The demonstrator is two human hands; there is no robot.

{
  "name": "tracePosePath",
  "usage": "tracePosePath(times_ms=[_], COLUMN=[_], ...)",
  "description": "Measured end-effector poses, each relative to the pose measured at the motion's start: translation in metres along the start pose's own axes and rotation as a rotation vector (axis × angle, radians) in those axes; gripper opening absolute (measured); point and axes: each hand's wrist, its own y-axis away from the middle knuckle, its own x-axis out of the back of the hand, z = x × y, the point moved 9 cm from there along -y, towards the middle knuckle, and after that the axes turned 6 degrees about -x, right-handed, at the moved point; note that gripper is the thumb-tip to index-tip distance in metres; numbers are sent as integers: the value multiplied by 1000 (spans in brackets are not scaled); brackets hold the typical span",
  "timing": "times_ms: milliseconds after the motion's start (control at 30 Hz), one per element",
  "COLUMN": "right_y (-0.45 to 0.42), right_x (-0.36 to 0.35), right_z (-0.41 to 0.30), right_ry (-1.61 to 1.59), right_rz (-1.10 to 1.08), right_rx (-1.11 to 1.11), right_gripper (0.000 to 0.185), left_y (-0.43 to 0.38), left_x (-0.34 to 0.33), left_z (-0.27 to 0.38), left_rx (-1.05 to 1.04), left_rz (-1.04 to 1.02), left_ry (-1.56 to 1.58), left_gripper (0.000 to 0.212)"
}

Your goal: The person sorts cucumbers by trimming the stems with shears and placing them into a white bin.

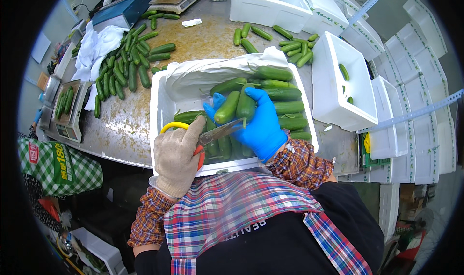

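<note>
In my left hand (177, 157), gloved in beige knit, are scissors (220, 133) with yellow and red handles. Their blades point right, by the stem end of a small cucumber (246, 106). My right hand (262, 124), in a blue glove, holds that cucumber and a second one (227, 107) beside it. Both hands are over a white foam box (157, 108) lined at the back with white paper (217, 70). Cucumbers lie in rows inside it, stacked along the right side (288, 106). My hands partly hide those at the front.
Loose cucumbers (125, 68) are heaped at left, near white cloth (99, 45). A scale (74, 122) carries several more. Foam boxes stand at the back (268, 6) and right (340, 101); metal posts rise there. At far left is a person in a green checked apron (61, 166).
</note>
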Motion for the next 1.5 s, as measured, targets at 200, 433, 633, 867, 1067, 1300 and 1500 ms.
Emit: tracePosePath(times_ms=[200, 433, 633, 867, 1067, 1300, 1500], right_y=[-4, -8, -11, 4, 6, -49, -215], right_x=[3, 0, -7, -78, -95, -100, -86], right_z=[-4, -4, 1, 2, 15, 12, -2], right_ry=[117, -90, -108, 1895, 2002, 1484, 751], right_rz=[50, 47, 39, -173, -212, -29, 118], right_rx=[101, 42, -51, 528, 535, 64, -202], right_gripper=[62, 66, 67, 88, 85, 77, 51], left_y=[5, 20, 44, 43, 51, 50, 59], left_x=[-5, -3, -24, -23, -9, -7, -9], left_z=[-4, -28, -63, -69, -70, -66, -73], left_rx=[23, 243, 652, 686, 743, 764, 786], left_rz=[-3, 79, 280, 289, 267, 188, 194], left_ry=[11, 362, 946, 1028, 1106, 1261, 1290], left_gripper=[52, 43, 50, 49, 49, 51, 53])
